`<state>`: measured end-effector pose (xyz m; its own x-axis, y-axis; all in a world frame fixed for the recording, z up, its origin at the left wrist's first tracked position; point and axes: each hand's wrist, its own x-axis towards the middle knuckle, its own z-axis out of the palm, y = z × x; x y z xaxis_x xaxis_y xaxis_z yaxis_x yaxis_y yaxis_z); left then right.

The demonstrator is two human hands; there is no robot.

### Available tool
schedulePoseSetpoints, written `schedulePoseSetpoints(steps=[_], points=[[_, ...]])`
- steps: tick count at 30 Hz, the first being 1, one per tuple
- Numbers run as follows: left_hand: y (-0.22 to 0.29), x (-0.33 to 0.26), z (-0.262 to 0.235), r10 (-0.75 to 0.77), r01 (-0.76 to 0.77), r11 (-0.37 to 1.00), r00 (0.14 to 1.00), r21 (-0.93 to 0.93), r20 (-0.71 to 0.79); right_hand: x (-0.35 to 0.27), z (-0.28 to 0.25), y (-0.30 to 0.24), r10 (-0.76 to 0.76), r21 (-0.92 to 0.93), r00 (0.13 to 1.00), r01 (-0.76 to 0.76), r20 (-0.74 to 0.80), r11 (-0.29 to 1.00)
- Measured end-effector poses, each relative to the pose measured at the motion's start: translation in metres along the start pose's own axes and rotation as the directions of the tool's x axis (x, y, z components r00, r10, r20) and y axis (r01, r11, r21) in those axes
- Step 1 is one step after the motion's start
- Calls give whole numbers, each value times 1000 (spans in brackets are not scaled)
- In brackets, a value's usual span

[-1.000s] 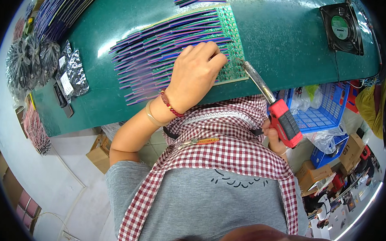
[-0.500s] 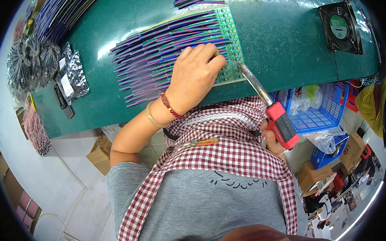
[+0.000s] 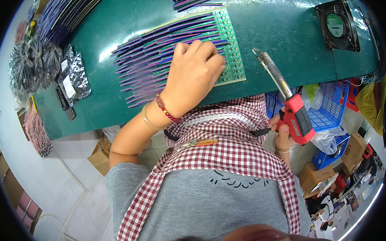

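At the bench's far left lie silvery foil bags (image 3: 76, 74). Next, ribbon cables (image 3: 157, 58) fan from a green circuit board (image 3: 230, 49); most pads look already wired. The left hand (image 3: 192, 77) presses flat on them, fingers curled. The right hand (image 3: 283, 135) grips a red soldering gun (image 3: 284, 98), tip lifted off. On the green tabletop (image 3: 283, 34), a black fan (image 3: 338, 24); blue crates (image 3: 331, 113) crowd the floor.

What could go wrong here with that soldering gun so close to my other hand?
The soldering gun tip points toward the green circuit board, where the left hand presses on the coloured wires; fingers there might get burned. The tip hovers over the green table, which it might scorch. The right hand grips only the handle's rear.
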<state>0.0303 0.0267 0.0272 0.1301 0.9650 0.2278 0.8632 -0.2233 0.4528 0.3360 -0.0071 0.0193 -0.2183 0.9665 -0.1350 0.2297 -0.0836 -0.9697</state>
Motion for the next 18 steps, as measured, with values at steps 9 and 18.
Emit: schedulePoseSetpoints(steps=[9,18], points=[[-16,19,22,-127,130,990,991,51,-47,1,3,0,-98,131,995,93,34,987],[-17,23,23,-92,99,992,992,75,-90,1,3,4,-105,187,993,95,45,978]])
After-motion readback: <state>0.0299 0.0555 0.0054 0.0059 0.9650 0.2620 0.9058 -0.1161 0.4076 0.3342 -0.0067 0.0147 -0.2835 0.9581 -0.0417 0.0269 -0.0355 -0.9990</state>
